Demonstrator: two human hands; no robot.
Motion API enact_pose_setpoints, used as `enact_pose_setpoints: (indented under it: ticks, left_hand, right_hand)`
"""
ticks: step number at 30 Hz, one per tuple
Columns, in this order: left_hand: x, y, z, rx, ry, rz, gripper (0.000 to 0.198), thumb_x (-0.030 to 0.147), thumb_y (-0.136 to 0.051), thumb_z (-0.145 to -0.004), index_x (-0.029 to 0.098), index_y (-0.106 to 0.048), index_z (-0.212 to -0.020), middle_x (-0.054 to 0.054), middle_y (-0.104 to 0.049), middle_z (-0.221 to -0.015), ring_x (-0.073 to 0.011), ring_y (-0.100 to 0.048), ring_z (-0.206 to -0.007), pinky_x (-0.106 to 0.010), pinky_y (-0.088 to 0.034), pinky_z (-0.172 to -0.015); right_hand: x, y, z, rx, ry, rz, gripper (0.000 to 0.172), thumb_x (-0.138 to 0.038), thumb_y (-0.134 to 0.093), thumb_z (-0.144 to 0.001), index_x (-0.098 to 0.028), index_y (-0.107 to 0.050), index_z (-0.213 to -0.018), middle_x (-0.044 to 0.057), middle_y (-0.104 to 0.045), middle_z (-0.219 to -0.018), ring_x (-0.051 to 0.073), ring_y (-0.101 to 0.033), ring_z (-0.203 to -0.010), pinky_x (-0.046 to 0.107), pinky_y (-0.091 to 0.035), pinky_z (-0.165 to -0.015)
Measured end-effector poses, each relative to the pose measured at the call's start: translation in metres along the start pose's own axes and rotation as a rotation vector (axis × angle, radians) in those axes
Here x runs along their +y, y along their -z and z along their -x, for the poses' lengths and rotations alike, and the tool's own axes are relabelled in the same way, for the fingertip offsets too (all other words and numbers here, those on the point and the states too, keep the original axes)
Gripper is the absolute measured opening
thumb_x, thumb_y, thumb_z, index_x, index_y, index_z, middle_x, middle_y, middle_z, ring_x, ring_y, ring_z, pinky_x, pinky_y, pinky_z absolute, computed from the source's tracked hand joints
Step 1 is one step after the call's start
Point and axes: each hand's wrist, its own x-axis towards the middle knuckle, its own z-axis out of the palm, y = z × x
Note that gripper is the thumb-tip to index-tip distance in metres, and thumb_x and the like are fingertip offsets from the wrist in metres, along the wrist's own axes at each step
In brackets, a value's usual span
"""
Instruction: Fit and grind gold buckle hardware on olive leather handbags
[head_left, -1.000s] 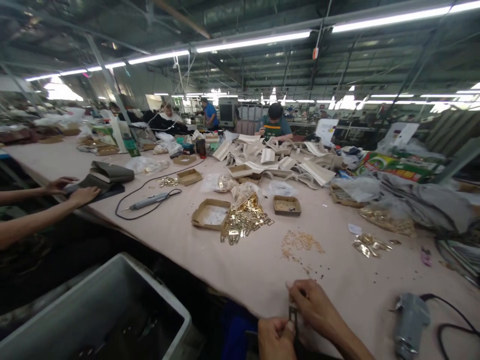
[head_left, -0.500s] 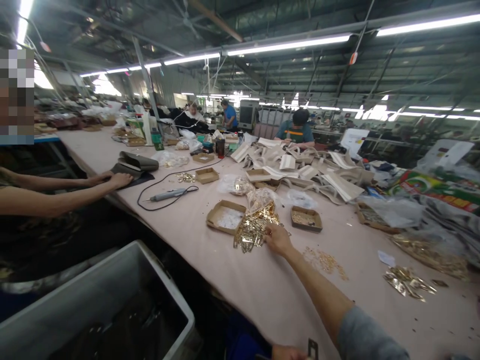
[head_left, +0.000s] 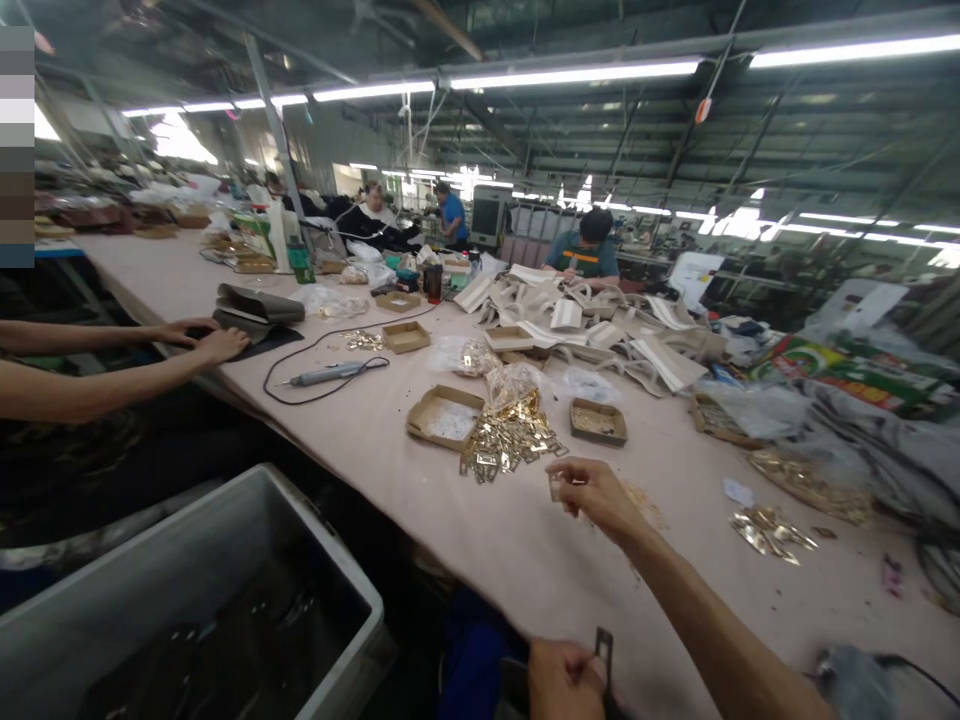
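Note:
My right hand (head_left: 592, 495) is raised just in front of the pile of gold metal fittings (head_left: 506, 440), its thumb and fingers pinched on a small shiny metal fitting (head_left: 556, 486). At the bottom edge, my left hand (head_left: 566, 680) is closed on a dark tab (head_left: 604, 648) with a rectangular slot, standing upright from the fingers. What the tab joins onto below is mostly out of sight. Beside the pile lies a cardboard tray (head_left: 420, 425) with small clear pieces. Small gold pieces (head_left: 646, 503) lie scattered behind my right wrist.
A smaller cardboard tray (head_left: 598, 434) sits right of the pile. Further right lie more gold plates (head_left: 769, 532). A corded grey tool (head_left: 326, 374) rests left, near a co-worker's hands (head_left: 217, 343) on a dark flap. A grey bin (head_left: 322, 540) stands below the table edge.
My right hand has drawn back from the pile toward me, with a small metal fitting in its fingers. My left hand and the dark tab have come further up into view.

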Motion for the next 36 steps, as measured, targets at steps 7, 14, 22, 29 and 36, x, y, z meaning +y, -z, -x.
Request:
enact_pose_setpoints:
  ticks: [7, 14, 22, 29, 36]
  left_hand:
    - [0.026, -0.003, 0.015, -0.258, 0.018, 0.014, 0.04, 0.042, -0.061, -0.084, 0.009, -0.075, -0.066, -0.001, -0.054, -0.036, -0.0114, -0.047, -0.027, -0.019, -0.029, -0.031]
    - [0.033, 0.001, 0.018, -0.362, 0.097, 0.2, 0.029, 0.029, -0.061, -0.075, 0.005, -0.076, -0.079, -0.014, -0.076, -0.072, -0.0158, -0.067, -0.046, -0.02, -0.049, -0.04]
    - [0.04, -0.002, 0.022, -0.37, 0.097, 0.214, 0.021, 0.026, -0.059, -0.068, 0.007, -0.07, -0.067, -0.008, -0.067, -0.054, -0.0163, -0.066, -0.043, -0.019, -0.049, -0.04]
    - [0.042, 0.0, 0.022, -0.393, 0.082, 0.193, 0.028, 0.023, -0.053, -0.064, 0.006, -0.074, -0.072, -0.01, -0.07, -0.058, -0.0161, -0.067, -0.044, -0.019, -0.05, -0.041]
    - [0.04, 0.0, 0.024, -0.445, 0.023, 0.159, 0.021, 0.025, -0.059, -0.075, 0.008, -0.072, -0.073, -0.008, -0.07, -0.057, -0.0154, -0.067, -0.046, -0.019, -0.052, -0.045]
  right_hand:
    - [0.008, 0.017, 0.14, 0.036, -0.192, -0.351, 0.033, -0.039, -0.078, -0.079, -0.011, -0.074, -0.094, 0.002, -0.064, -0.062, 0.014, -0.057, -0.049, 0.026, -0.046, -0.047]
    - [0.024, -0.01, 0.178, 0.119, -0.296, -0.425, 0.038, -0.048, -0.08, -0.078, -0.011, -0.076, -0.088, 0.005, -0.067, -0.061, 0.017, -0.061, -0.051, 0.028, -0.053, -0.052]
    - [0.031, -0.02, 0.178, 0.174, -0.242, -0.318, 0.034, -0.046, -0.076, -0.082, -0.012, -0.077, -0.086, 0.006, -0.07, -0.065, 0.018, -0.063, -0.054, 0.028, -0.054, -0.053]
    - [0.035, -0.017, 0.179, 0.187, -0.248, -0.319, 0.031, -0.044, -0.076, -0.082, -0.013, -0.077, -0.086, 0.004, -0.067, -0.06, 0.018, -0.062, -0.052, 0.027, -0.054, -0.051]
    - [0.037, -0.02, 0.181, 0.227, -0.27, -0.329, 0.035, -0.048, -0.079, -0.079, -0.014, -0.076, -0.088, 0.007, -0.072, -0.069, 0.022, -0.067, -0.058, 0.032, -0.059, -0.054]
